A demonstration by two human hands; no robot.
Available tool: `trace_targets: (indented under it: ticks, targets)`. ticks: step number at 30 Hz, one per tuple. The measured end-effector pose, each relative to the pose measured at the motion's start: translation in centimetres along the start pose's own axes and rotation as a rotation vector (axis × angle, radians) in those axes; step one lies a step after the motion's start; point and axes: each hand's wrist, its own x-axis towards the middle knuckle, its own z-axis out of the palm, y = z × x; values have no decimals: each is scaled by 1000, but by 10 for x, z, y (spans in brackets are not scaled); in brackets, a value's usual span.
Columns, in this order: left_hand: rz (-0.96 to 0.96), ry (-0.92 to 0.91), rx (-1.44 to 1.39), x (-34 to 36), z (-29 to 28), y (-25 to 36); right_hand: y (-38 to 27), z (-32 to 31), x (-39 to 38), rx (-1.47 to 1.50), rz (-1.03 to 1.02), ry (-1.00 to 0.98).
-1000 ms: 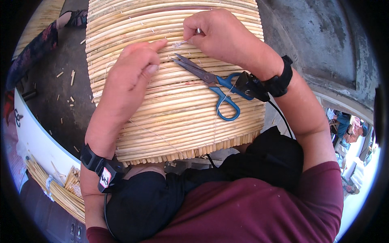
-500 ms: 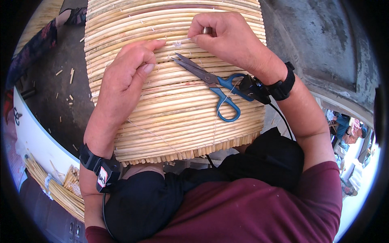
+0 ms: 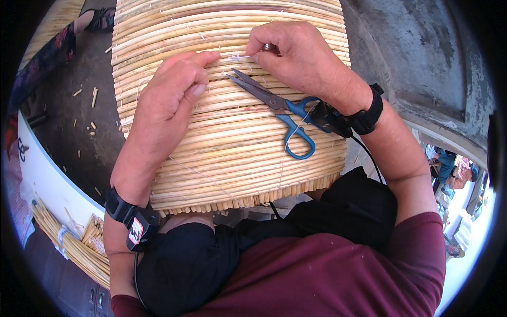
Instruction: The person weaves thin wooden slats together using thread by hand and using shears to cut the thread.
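Across my lap lies a mat of pale reed stalks (image 3: 222,137) set side by side, with small white stitches along it. My right hand (image 3: 301,58), a ring on one finger, pinches a white thread (image 3: 238,56) low over the far part of the mat. To its left, my left hand (image 3: 171,98) is closed, index finger stretched toward that thread. A thin strand shows by its thumb, and another strand trails from below the hand to the near edge. Scissors with blue handles (image 3: 291,138) lie on the mat between my hands, blades slightly parted, a thread crossing one handle.
Cut stalk pieces (image 3: 94,98) litter the dark floor at left. A bundle of long reeds (image 3: 79,259) lies at lower left beside a white panel (image 3: 50,169). Another person's leg (image 3: 45,61) shows at upper left. A grey worn surface (image 3: 417,58) stands at right.
My right hand has come slightly down and to the right. The left hand and the mat have shifted a little right in view. Both hands keep their closed shape.
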Motion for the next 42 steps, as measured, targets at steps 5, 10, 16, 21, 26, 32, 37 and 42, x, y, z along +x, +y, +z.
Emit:
trace_targets:
  ticks: [5,10,16,21,26,32,37,42]
  targets:
    - [2,8,-1,0,1,1,-13,1,1,-148,-146,39]
    - [12,15,29,-1,1,1,-37,4,2,-336,-219,16]
    - [-27,7,-70,-3,3,3,-53,-9,11,-381,-277,-62]
    - [-27,6,-50,-3,4,3,-58,-19,8,-254,-393,58]
    - [-9,-16,-44,-3,4,2,-50,-12,11,-476,-262,-149]
    - [23,-11,-16,-2,4,1,-22,-17,1,-250,-135,-28]
    - [8,-69,49,-3,2,0,-5,-10,-10,105,22,47]
    - [25,-42,69,-3,3,1,2,1,-10,165,-40,56]
